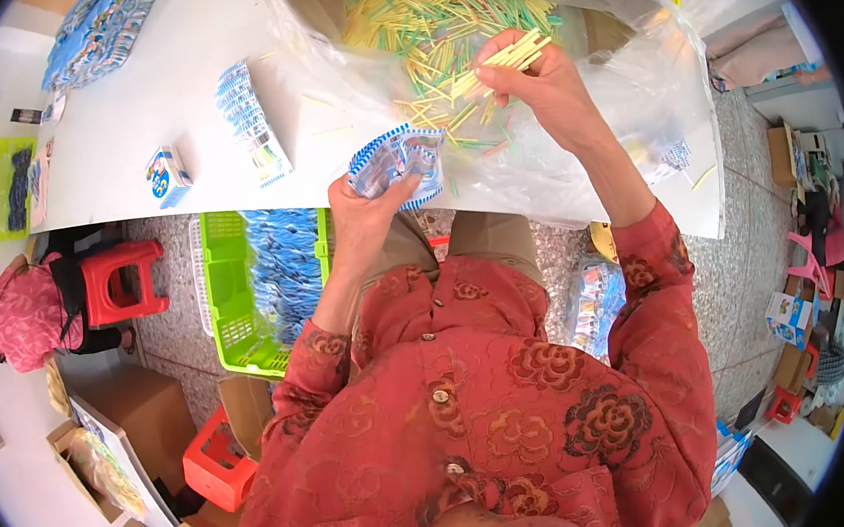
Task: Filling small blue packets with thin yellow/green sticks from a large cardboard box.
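My left hand point(369, 208) grips a small clear plastic packet point(398, 163) with blue-and-white striped edges, just above the table's front edge. Raised over a plastic-lined box, my right hand point(539, 83) pinches a small bunch of thin yellow sticks point(516, 54) that point up and to the right. Beneath it lies a heap of loose yellow and green sticks point(431, 27); whether they are hollow I cannot tell. Clear plastic sheeting point(544, 167) spreads from the box over the table's front edge. What the packet contains is not clear.
On the white table point(192, 43) lie a strip of blue packets point(246, 113), a small blue-and-white box point(168, 175) and a stack of packets point(101, 36). A green crate point(249, 354) of blue packets stands below, left. A person point(35, 312) sits near a red stool point(122, 280).
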Demonstrator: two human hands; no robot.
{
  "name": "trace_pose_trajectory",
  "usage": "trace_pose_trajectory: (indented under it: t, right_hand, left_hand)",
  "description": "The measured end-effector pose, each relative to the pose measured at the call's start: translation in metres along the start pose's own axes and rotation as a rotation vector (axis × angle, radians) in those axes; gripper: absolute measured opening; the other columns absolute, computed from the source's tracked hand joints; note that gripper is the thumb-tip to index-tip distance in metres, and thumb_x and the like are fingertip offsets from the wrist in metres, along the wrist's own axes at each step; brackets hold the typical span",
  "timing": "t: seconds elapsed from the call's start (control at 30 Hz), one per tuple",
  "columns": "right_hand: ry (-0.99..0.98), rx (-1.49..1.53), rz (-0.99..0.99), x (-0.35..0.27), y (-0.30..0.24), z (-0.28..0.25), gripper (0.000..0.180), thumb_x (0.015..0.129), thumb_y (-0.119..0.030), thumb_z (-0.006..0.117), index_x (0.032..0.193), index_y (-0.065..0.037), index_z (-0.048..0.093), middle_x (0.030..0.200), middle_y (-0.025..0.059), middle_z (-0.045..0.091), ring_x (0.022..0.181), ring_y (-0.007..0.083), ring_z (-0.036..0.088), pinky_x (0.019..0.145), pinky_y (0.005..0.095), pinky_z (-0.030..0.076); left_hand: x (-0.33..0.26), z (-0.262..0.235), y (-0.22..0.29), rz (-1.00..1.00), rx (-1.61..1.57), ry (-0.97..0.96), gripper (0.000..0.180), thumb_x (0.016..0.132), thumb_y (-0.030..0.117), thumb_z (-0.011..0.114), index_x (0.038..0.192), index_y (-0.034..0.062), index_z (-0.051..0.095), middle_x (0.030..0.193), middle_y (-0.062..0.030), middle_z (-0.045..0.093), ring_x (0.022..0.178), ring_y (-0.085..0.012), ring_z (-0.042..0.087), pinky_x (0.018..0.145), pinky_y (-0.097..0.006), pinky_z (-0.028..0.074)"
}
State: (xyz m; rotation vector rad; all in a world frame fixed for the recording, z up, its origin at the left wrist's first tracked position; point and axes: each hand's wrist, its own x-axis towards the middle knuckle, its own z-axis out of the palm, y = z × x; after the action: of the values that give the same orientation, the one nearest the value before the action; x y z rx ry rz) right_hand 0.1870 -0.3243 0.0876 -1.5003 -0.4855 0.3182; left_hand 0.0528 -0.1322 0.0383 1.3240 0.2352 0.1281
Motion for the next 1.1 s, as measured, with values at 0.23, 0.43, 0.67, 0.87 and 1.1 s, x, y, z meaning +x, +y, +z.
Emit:
trace_pose_trajectory:
  t: [0.23, 0.43, 0.67, 0.87, 1.1]
  right_hand:
    - [-0.25, -0.078, 0.025, -0.011, -0.036, 0.015, 0.01, 0.082, -0.011, 0.062, 0.087, -0.004, 0.058, 0.074, -0.0002, 0.057, 0.063, 0.004, 0.049, 0.055, 0.0199, 0.039]
    - [-0.273, -0.287, 0.041, -0.011, -0.035, 0.02, 0.009, 0.08, -0.009, 0.061, 0.085, -0.003, 0.057, 0.071, -0.0018, 0.055, 0.063, 0.0035, 0.047, 0.054, 0.0204, 0.039]
    - [-0.258, -0.432, -0.008, -0.01, -0.039, 0.023, 0.01, 0.078, -0.01, 0.062, 0.084, -0.003, 0.057, 0.068, -0.0019, 0.054, 0.062, 0.0043, 0.048, 0.055, 0.0213, 0.039]
    - [-0.238, -0.447, -0.039, -0.008, -0.036, 0.02, 0.012, 0.077, -0.011, 0.063, 0.084, -0.003, 0.058, 0.069, -0.002, 0.054, 0.061, 0.0051, 0.047, 0.054, 0.0224, 0.039]
    - [-0.15, -0.523, -0.152, 0.005, -0.035, 0.01, 0.014, 0.078, -0.013, 0.064, 0.086, -0.003, 0.058, 0.069, -0.0015, 0.053, 0.06, 0.006, 0.046, 0.054, 0.0232, 0.039]
  left_hand:
    - [0.007, 0.01, -0.005, 0.033, 0.085, -0.021, 0.024, 0.074, -0.001, 0.066, 0.097, -0.0023, 0.064, 0.085, -0.001, 0.064, 0.074, -0.0055, 0.056, 0.068, -0.021, 0.047]
    - [0.012, 0.009, -0.012, 0.092, 0.183, 0.013, 0.017, 0.072, 0.002, 0.066, 0.089, -0.0018, 0.064, 0.074, 0.0018, 0.06, 0.066, -0.0036, 0.049, 0.06, -0.02, 0.043]
    - [0.02, 0.009, -0.011, 0.179, 0.412, 0.022, 0.013, 0.069, 0.006, 0.069, 0.075, -0.0022, 0.062, 0.059, 0.003, 0.051, 0.057, -0.0028, 0.039, 0.05, -0.02, 0.036]
    - [0.023, 0.017, -0.008, 0.173, 0.265, 0.012, 0.013, 0.071, 0.005, 0.069, 0.081, -0.0017, 0.063, 0.063, 0.004, 0.053, 0.059, -0.003, 0.041, 0.052, -0.02, 0.038]
    - [0.039, 0.033, -0.007, 0.184, 0.239, -0.024, 0.015, 0.072, 0.005, 0.07, 0.083, -0.0018, 0.063, 0.065, 0.0034, 0.055, 0.06, -0.003, 0.042, 0.052, -0.02, 0.038]
